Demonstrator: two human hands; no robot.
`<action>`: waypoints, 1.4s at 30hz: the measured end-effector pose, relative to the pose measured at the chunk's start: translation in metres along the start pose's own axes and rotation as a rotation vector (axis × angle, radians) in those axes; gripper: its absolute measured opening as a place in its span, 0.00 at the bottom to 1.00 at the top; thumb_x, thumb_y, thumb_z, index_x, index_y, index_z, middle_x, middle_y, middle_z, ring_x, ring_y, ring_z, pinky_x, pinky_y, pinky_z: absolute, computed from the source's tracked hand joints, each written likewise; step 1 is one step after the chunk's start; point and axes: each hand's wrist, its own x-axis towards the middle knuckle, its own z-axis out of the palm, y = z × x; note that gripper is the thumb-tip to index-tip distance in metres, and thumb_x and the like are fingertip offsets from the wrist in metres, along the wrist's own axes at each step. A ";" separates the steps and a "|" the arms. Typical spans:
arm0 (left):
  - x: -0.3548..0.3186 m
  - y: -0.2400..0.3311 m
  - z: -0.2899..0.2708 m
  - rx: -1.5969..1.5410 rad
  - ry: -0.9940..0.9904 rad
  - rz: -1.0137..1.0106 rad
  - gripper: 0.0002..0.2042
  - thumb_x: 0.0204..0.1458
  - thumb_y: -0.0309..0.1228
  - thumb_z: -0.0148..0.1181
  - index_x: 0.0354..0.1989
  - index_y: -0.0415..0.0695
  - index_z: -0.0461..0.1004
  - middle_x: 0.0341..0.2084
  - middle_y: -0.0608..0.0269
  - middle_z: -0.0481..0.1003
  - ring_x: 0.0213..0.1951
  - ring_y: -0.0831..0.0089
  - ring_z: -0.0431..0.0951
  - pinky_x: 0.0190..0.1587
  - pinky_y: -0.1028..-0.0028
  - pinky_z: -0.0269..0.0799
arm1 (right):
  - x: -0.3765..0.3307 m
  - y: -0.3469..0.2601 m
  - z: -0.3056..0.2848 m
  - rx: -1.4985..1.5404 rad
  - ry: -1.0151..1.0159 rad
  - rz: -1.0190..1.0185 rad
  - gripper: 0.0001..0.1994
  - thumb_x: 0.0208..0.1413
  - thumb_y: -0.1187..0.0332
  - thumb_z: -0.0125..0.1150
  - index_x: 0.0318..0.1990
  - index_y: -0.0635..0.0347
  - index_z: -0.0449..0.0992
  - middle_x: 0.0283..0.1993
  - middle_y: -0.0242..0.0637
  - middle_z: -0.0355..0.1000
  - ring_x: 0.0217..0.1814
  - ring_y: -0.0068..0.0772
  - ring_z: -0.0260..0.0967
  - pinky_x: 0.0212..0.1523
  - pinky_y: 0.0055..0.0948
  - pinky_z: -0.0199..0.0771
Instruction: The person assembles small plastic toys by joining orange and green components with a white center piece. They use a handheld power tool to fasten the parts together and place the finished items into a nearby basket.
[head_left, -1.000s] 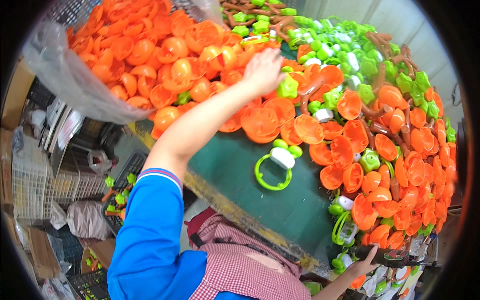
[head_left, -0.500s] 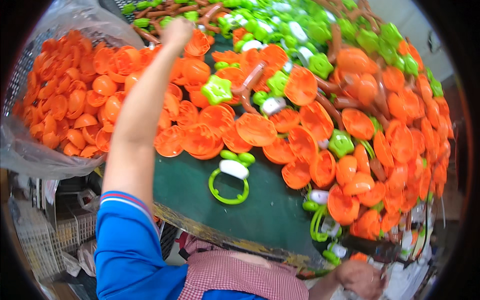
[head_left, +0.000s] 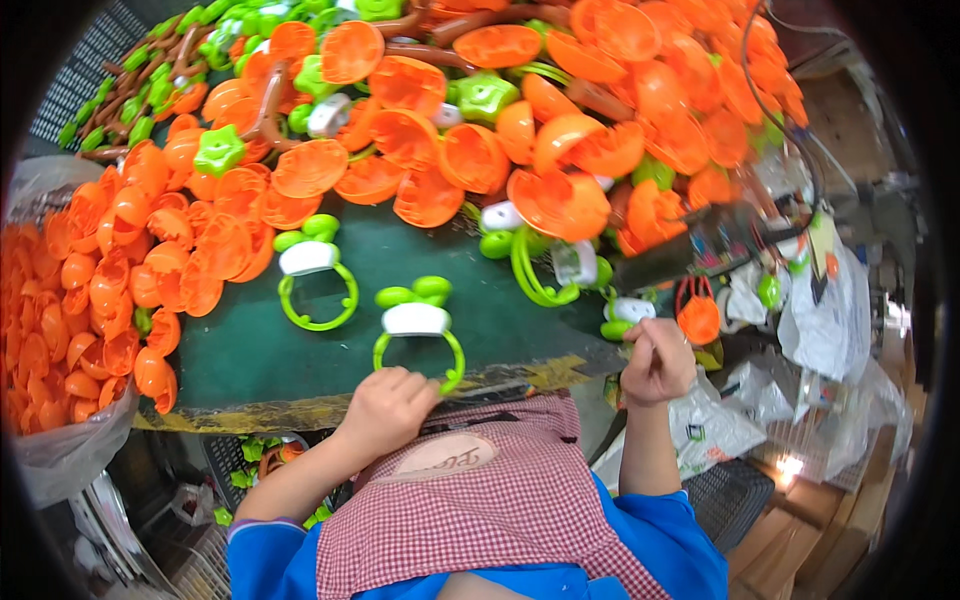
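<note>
My left hand (head_left: pixel 392 408) is closed at the table's front edge, its fingers on the lower part of a light green plastic ring (head_left: pixel 455 362) with a white block and two green oval lobes on top. Left of it lies a similar green ring (head_left: pixel 318 286), untouched. At the right end of the table my right hand (head_left: pixel 660 362) is closed with bent fingers; whatever it may hold is hidden. Just beyond those fingers is a white and green plastic piece (head_left: pixel 630 310). Further left of that piece, another green ring part (head_left: pixel 530 275) lies beside the orange shells.
Orange half shells (head_left: pixel 410 140) heap across the far side of the green table (head_left: pixel 230 350), among brown branch-like parts (head_left: pixel 272 105) and green star-shaped pieces (head_left: pixel 486 97). A plastic bag (head_left: pixel 70 455) of orange shells stands at left. A dark tool-like object (head_left: pixel 690 245) juts in at right.
My left hand has come back from the far left parts to the front edge, now on a second ring. My right hand has risen to the table's right end. The view has shifted right.
</note>
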 end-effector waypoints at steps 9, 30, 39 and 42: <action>-0.008 0.003 0.019 -0.012 0.110 -0.151 0.09 0.39 0.28 0.69 0.30 0.45 0.78 0.24 0.65 0.73 0.30 0.66 0.74 0.34 0.69 0.72 | -0.034 0.083 -0.075 0.010 0.215 0.841 0.09 0.61 0.74 0.57 0.45 0.70 0.78 0.32 0.30 0.73 0.33 0.15 0.68 0.34 0.16 0.68; -0.009 0.008 0.030 0.148 0.182 -0.103 0.08 0.46 0.32 0.64 0.34 0.45 0.74 0.22 0.65 0.73 0.30 0.67 0.77 0.33 0.70 0.74 | 0.009 0.341 -0.121 0.029 0.402 1.252 0.16 0.52 0.63 0.63 0.45 0.61 0.77 0.38 0.38 0.76 0.35 0.33 0.72 0.39 0.34 0.73; -0.024 0.016 0.026 -0.236 0.418 -0.231 0.05 0.52 0.26 0.60 0.36 0.42 0.73 0.28 0.63 0.76 0.33 0.74 0.77 0.36 0.75 0.75 | 0.048 0.356 -0.121 -0.600 0.246 0.992 0.19 0.56 0.66 0.62 0.52 0.65 0.74 0.43 0.37 0.76 0.39 0.29 0.75 0.35 0.30 0.77; -0.039 0.036 0.026 -1.113 0.747 -0.595 0.10 0.61 0.20 0.48 0.50 0.38 0.64 0.38 0.53 0.78 0.40 0.72 0.79 0.46 0.73 0.76 | 0.046 0.344 -0.149 -0.654 0.273 0.840 0.20 0.57 0.66 0.62 0.54 0.67 0.73 0.44 0.37 0.77 0.40 0.27 0.76 0.34 0.28 0.78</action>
